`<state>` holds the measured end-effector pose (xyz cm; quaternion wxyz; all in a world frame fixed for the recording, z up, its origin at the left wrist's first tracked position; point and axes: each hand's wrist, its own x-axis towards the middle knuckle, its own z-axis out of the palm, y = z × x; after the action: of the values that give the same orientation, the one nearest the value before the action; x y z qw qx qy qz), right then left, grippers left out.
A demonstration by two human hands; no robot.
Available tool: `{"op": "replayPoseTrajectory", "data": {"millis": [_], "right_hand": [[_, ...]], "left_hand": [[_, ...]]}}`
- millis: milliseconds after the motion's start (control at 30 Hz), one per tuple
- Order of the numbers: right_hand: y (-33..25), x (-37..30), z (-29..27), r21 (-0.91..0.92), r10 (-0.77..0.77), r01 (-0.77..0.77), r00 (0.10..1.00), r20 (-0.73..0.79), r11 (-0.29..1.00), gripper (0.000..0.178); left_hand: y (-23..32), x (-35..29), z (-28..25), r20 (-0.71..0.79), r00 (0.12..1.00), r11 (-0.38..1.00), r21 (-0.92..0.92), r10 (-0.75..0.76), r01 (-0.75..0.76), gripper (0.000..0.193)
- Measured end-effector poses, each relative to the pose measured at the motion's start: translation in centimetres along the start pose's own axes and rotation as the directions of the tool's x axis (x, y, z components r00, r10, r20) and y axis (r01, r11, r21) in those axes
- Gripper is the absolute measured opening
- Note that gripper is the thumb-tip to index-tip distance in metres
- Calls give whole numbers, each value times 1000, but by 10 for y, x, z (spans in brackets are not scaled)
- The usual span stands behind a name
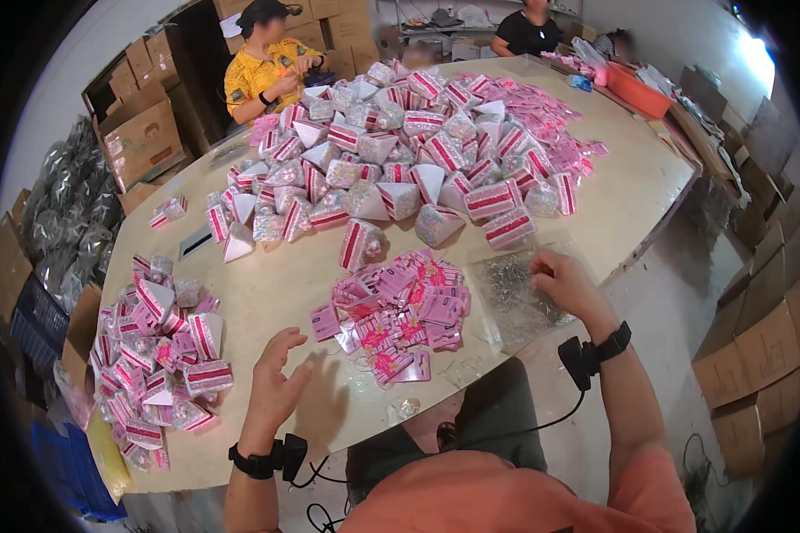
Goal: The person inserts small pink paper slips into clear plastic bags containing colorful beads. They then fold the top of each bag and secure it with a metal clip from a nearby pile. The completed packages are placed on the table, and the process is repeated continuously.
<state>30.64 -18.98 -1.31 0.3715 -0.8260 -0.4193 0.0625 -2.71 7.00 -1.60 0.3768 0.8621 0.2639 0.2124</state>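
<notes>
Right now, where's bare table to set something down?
Bare: tabletop between the left wedge pile and pink cards, beyond the left hand; also right of the big heap, toward the table edge. Crowded: that heap, and the clear tray by the right hand.

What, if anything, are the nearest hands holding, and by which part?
The left hand is empty. The right hand is over small shiny pieces; whether it pinches one cannot be told.

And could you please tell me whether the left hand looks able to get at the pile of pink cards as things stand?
Likely yes: the left hand is open, just to the left of the pile of pink cards, and nothing visible on the tabletop between them seems to block it.
</notes>
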Motion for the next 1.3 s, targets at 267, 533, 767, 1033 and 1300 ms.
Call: {"op": "replayPoseTrajectory", "data": {"millis": [267, 533, 767, 1033, 1300], "right_hand": [[15, 3, 2, -180, -123, 121, 992, -3, 976, 13], [12, 2, 1, -211, -137, 137, 990, 17, 968, 9], [10, 2, 3, -228, -125, 114, 992, -32, 967, 7], [6, 1, 4, -48, -57, 52, 992, -111, 997, 10], [12, 6, 13, -88, 7, -11, 999, -44, 996, 10]], "left_hand": [[6, -3, 7, 61, 998, 1000, -27, -14, 15, 37], [-3, 0, 21, 67, 998, 1000, 12, 14, -15, 36], [-2, -1, 38, 37, 991, 990, 60, 126, -128, 30], [4, 8, 68, -13, 955, 911, 307, 295, -277, 20], [11, 53, 55, -35, 949, 889, 362, 314, -281, 23]]}}
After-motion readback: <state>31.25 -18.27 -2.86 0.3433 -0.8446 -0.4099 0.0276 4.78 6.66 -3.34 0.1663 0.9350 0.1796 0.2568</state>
